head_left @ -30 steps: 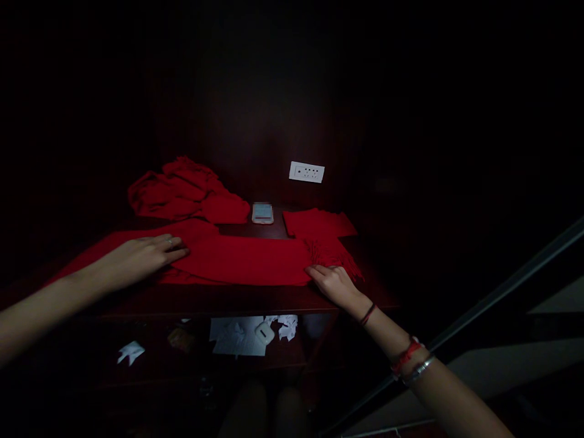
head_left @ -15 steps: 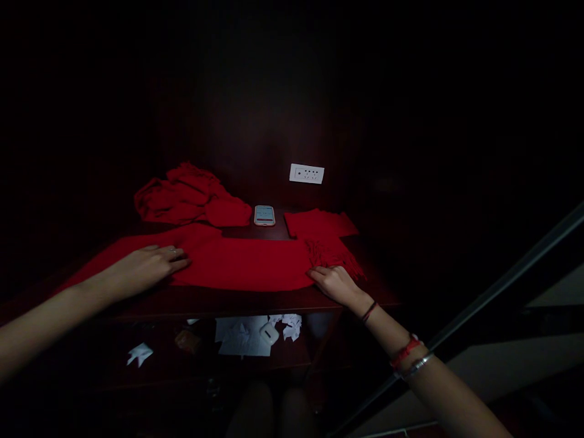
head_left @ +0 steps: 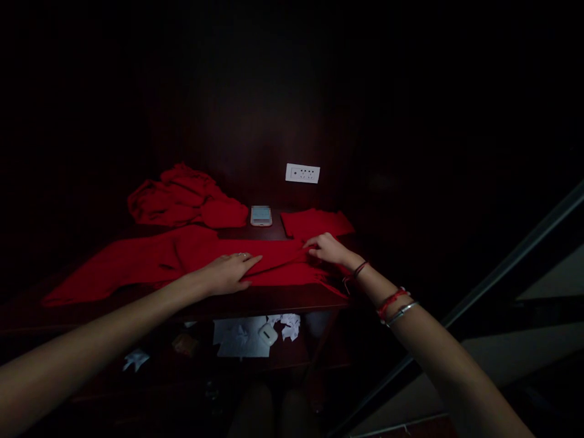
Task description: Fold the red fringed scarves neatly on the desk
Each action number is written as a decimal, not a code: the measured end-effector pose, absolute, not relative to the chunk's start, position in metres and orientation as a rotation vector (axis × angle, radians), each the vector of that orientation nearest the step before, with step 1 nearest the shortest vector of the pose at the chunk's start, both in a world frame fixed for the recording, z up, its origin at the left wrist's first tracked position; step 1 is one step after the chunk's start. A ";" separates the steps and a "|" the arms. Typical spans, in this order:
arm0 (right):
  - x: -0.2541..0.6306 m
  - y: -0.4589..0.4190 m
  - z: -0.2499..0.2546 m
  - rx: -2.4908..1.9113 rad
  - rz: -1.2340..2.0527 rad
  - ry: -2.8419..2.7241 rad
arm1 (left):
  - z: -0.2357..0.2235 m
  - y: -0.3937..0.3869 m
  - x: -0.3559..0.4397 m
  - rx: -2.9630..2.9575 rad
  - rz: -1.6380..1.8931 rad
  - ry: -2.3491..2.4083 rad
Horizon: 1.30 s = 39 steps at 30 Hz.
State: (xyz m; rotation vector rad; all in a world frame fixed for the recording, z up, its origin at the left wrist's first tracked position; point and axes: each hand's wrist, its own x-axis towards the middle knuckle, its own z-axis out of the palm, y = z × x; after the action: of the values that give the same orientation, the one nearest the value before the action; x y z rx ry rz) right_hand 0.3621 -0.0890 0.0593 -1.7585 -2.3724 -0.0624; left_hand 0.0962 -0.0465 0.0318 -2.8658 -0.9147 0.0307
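A long red scarf [head_left: 132,261] with a fringe at its right end lies stretched along the desk edge. My left hand [head_left: 228,272] rests on its middle, fingers stretched out and apart. Near the fringed end, my right hand [head_left: 329,249] pinches the scarf's edge between thumb and fingers, and a lifted crease runs from there toward my left hand. Behind it on the right sits a folded red cloth [head_left: 317,222]. A crumpled red cloth [head_left: 182,201] is heaped at the back left.
A phone [head_left: 261,216] lies between the two red cloths, below a white wall socket [head_left: 302,173]. On the shelf underneath are paper sheets [head_left: 241,347], a white earbud case [head_left: 267,334] and crumpled paper [head_left: 291,327]. A dark diagonal frame [head_left: 502,267] stands at right.
My left hand has slid right along the scarf to its middle. My right hand has moved away from me, drawing the scarf's near edge up and back into a fold.
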 end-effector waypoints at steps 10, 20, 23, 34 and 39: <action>0.352 -0.030 0.115 -1.770 -0.339 -2.039 | 0.093 0.030 0.095 -2.516 -0.311 -1.055; 0.359 -0.120 0.033 -1.853 -0.504 -2.436 | 0.030 -0.036 0.087 -2.660 0.098 -0.784; 0.358 -0.134 0.015 -1.909 -0.491 -2.450 | 0.021 -0.042 0.091 -2.680 0.141 -0.734; 0.346 -0.140 0.008 -1.775 -0.466 -2.349 | 0.041 -0.040 0.075 -2.667 -0.021 -0.851; 0.344 -0.141 -0.001 -1.791 -0.452 -2.352 | 0.026 -0.043 0.072 -2.615 0.040 -0.820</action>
State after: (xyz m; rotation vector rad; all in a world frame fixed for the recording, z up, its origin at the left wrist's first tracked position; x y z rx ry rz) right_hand 0.3441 -0.1407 -0.0007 -1.7910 -2.3515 -0.4517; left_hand 0.0716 -0.0433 0.0261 -2.6152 -0.8200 0.0401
